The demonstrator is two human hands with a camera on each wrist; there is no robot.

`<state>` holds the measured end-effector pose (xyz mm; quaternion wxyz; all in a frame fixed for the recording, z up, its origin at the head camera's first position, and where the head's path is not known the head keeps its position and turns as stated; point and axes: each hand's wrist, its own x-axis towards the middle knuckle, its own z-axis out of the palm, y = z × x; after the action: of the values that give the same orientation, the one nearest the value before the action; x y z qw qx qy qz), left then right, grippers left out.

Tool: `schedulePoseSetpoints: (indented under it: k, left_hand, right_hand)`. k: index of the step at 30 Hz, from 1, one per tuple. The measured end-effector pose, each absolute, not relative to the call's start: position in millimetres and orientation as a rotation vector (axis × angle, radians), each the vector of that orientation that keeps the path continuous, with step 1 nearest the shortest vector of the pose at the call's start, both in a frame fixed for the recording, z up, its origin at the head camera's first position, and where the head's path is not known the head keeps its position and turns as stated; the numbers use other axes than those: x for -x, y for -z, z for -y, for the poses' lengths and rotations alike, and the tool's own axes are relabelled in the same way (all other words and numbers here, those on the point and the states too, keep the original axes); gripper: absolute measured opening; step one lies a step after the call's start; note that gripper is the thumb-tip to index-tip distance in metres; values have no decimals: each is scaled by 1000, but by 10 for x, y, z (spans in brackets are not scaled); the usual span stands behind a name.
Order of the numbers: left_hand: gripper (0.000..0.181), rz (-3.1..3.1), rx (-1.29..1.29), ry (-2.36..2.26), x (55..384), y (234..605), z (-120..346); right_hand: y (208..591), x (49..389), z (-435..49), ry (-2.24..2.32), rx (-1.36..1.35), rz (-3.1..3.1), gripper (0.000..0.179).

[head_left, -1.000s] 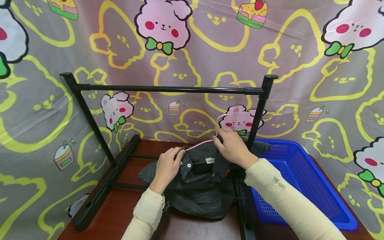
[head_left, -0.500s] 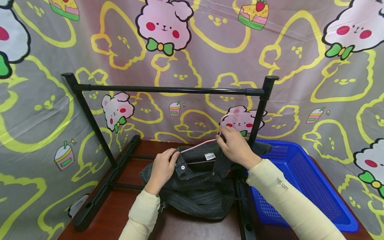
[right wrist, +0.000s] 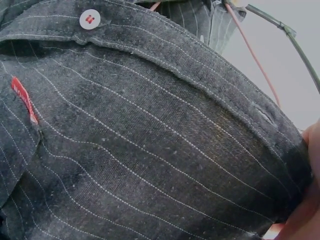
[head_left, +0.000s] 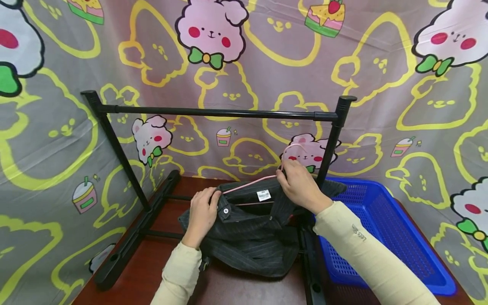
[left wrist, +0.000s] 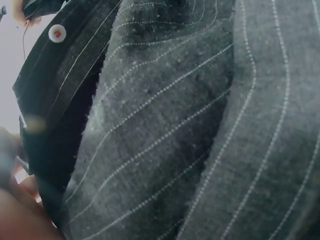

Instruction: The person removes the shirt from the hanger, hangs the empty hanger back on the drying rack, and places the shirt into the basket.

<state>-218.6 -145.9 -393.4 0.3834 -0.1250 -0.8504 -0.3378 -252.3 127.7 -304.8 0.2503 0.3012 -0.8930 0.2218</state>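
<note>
A dark grey pinstriped shirt [head_left: 251, 250] lies bunched across the rack's base, its neck opening spread and a white label [head_left: 263, 195] showing inside. At the left of the opening my left hand [head_left: 200, 214] grips the shirt's edge, close to a white button [head_left: 226, 211]. My right hand [head_left: 301, 186] pinches the opposite front edge, near a buttonhole [right wrist: 265, 114]. A thin pink hanger [head_left: 249, 184] runs between both hands, its left end under my left fingers; its hook [head_left: 292, 145] rises above my right hand. A red tag [right wrist: 24, 100] shows on the shirt.
The black rack's top bar [head_left: 217, 112] stands behind the hands, with its right post [head_left: 328, 148] close to my right hand. On the right, a blue perforated basket [head_left: 413, 250] sits on the brown table [head_left: 133, 271]. A patterned curtain [head_left: 236, 80] encloses the back and sides.
My left hand has moved left and slightly up with the shirt's edge, so the neck opening is wider and more of the pink hanger shows. My right hand has shifted slightly right.
</note>
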Motion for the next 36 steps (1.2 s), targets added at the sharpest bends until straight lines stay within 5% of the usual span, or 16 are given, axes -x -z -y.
schedulePoseSetpoints:
  k: [36]
  left_hand:
    - [24, 2031, 203, 1246, 2218, 3922, 1617]
  right_hand:
    - [3015, 2544, -1344, -806, -708, 2489, 17]
